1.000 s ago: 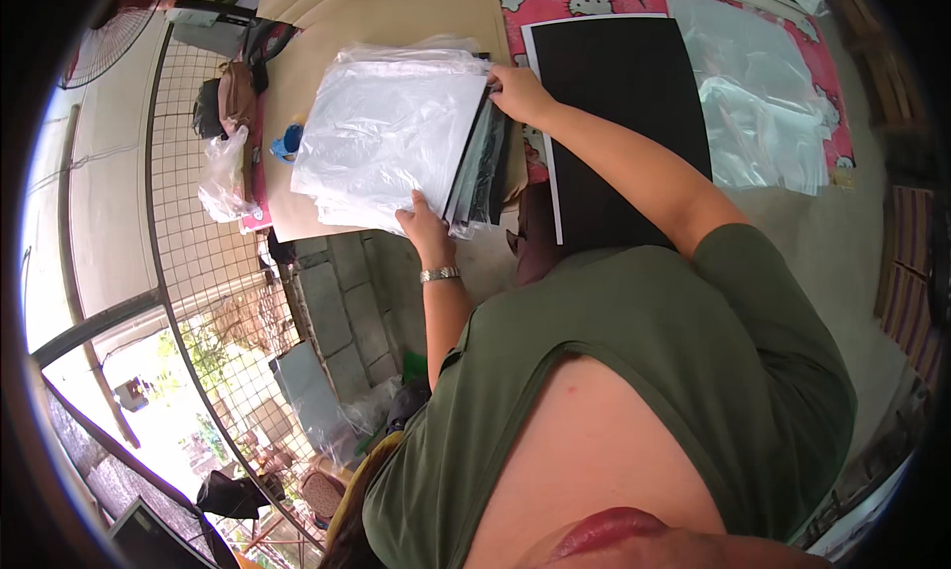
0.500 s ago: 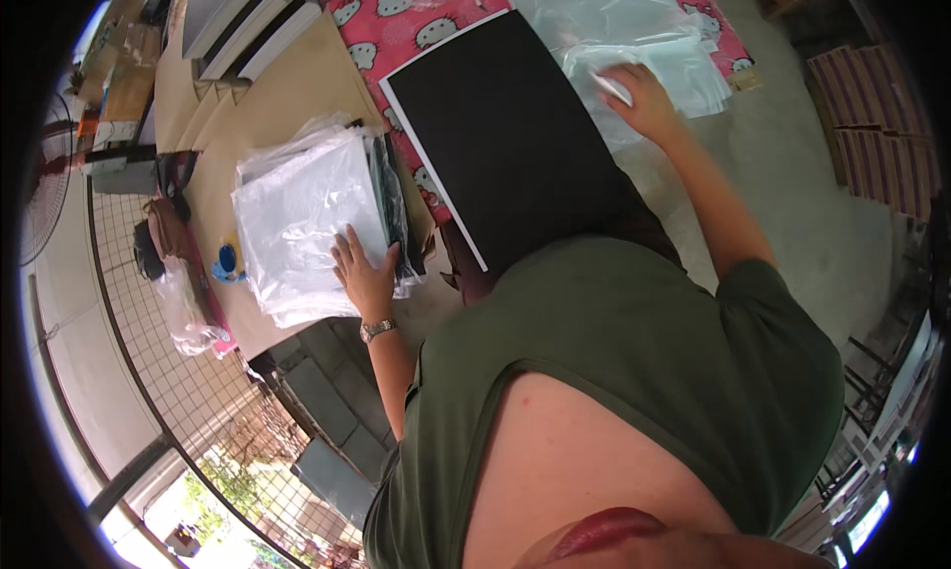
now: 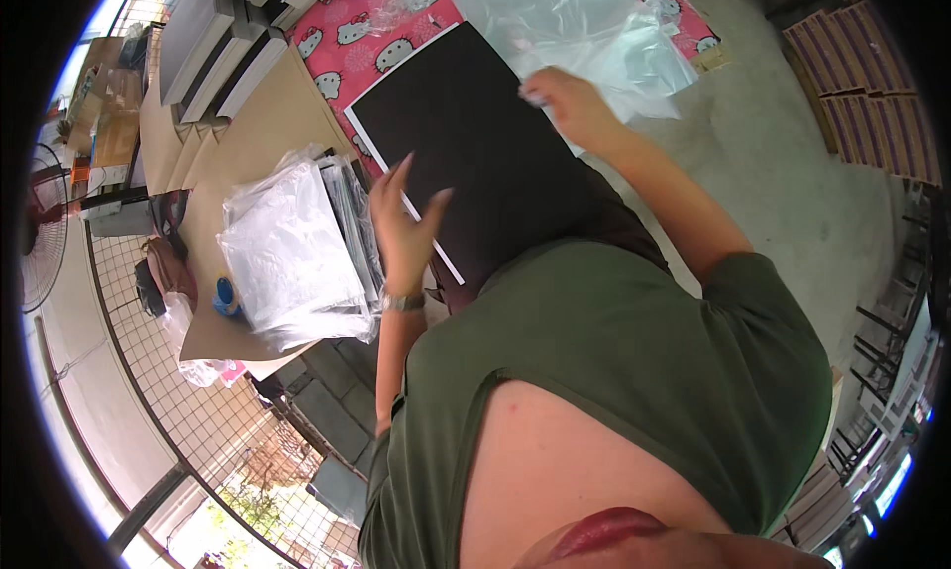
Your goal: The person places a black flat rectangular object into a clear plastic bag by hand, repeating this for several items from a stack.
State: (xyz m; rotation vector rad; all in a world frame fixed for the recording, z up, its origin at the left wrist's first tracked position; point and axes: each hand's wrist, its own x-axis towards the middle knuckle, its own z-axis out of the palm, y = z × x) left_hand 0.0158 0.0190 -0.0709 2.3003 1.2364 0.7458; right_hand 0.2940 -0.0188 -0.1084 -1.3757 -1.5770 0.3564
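A large black board or stack of sheets (image 3: 485, 153) with a white edge slants across my lap and the table edge. My left hand (image 3: 408, 227), fingers spread and nothing in them, hovers at its left white edge; I cannot tell if it touches. Over the board's upper right side is my right hand (image 3: 580, 113), its fingers closed on a small white thing (image 3: 538, 100), too blurred to name. Left of my left hand lies a pile of clear plastic-wrapped sheets (image 3: 292, 252). Clear plastic sheets or bags (image 3: 584, 34) are spread beyond my right hand.
A pink patterned cover (image 3: 332, 59) lies under the plastic. Grey box-like stacks (image 3: 233, 59) stand at the upper left on brown board (image 3: 267, 133). A blue tape roll (image 3: 226, 297) sits left of the wrapped pile. Bundled stacks (image 3: 862, 94) stand at the far right.
My left hand has lifted from the plastic-wrapped pile and moved right to the black board's edge. My right hand has moved left from the clear plastic, still holding the white thing.
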